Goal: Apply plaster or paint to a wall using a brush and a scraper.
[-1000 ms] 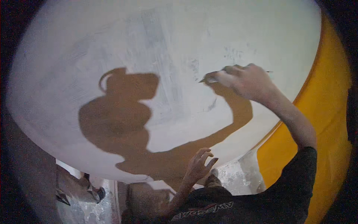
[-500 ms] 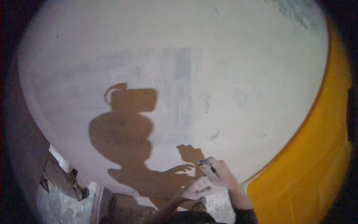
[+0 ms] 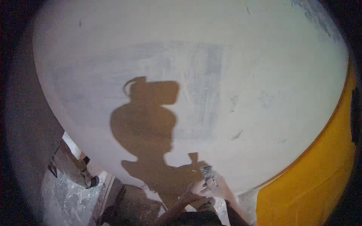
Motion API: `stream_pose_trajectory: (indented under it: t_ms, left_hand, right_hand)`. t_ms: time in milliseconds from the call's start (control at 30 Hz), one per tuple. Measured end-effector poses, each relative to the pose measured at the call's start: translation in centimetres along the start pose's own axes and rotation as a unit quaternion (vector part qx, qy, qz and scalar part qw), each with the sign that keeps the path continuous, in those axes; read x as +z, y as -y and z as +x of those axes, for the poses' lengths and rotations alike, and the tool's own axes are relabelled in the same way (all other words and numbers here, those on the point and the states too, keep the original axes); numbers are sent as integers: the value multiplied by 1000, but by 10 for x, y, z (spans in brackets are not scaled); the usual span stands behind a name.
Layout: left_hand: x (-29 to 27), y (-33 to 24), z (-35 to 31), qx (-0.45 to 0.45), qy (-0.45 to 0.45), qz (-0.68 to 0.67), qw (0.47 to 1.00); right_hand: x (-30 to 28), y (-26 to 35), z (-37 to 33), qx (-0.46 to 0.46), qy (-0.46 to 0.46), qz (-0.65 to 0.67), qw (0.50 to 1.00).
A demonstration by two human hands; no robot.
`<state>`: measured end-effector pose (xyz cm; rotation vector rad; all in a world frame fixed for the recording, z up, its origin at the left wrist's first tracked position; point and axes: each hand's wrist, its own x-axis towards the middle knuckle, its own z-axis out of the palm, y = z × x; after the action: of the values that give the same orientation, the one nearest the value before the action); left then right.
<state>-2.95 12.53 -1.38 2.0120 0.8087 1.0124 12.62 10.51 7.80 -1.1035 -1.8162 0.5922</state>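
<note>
Scraper (image 3: 206,172): one, flat-bladed, near side, right of centre, against the pale panel (image 3: 271,56); gripped in your right hand (image 3: 220,187). Left hand (image 3: 197,188): just beside, cannot tell if closed. Hazard: slipping grip might nick it.

A broad pale wall (image 3: 271,64) fills most of the scene, its edges bowed by the lens. Across its middle runs a faint blue-grey patch (image 3: 205,83), streaky and uneven, with small dark scuffs (image 3: 236,134) to the right of it; a rougher grey area (image 3: 318,20) shows at the far right. Light falls on the wall strongly enough to throw a crisp brown shadow (image 3: 141,128), left of centre. A deep yellow surface (image 3: 298,196) borders the wall along the right, and a dull grey-brown one (image 3: 24,94) along the left. At the near left, the grey floor (image 3: 69,201) is blotched with white. The outer corners fall into darkness.
</note>
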Motion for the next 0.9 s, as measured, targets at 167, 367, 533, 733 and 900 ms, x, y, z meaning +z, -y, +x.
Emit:
stream_pose_trajectory:
  t_ms: [167, 367, 533, 733, 900]
  left_hand:
    - [13, -38, 18, -20, 15, 40, 999]
    - [30, 23, 6, 14, -99, -182, 978]
    - [14, -61, 35, -30, -78, -143, 986]
    - [20, -90, 53, -83, -67, -78, 991]
    - [31, -104, 75, -23, -36, -111, 993]
  right_hand:
    - [-17, 4, -30, 27, -30, 54, 998]
    - [-19, 17, 12, -54, -54, -28, 997]
    - [-36, 24, 39, -119, -331, 228, 908]
    - [-46, 2, 13, 21, -213, 115, 970]
    - [-54, -35, -28, 122, -264, 226, 930]
